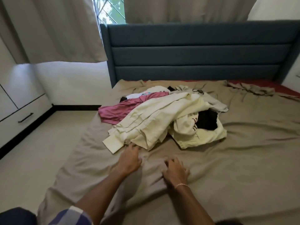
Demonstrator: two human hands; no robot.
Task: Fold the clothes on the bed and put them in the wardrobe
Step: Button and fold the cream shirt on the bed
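A loose pile of clothes lies in the middle of the bed (243, 159). On top is a pale yellow shirt (155, 122) with a cuff sticking out at the near left. A maroon garment (120, 109) lies to its left, a black garment (207, 121) to its right, and white pieces behind. My left hand (129, 158) reaches out just in front of the yellow shirt's near edge, its fingertips at the fabric. My right hand (175, 171) hovers over the taupe sheet with loosely curled fingers and holds nothing.
A white wardrobe (19, 101) with a drawer and black handle stands at the left across a strip of floor. A blue padded headboard (194, 51) rises behind the bed. A crumpled taupe cloth (250, 90) lies at the far right. Curtains hang above.
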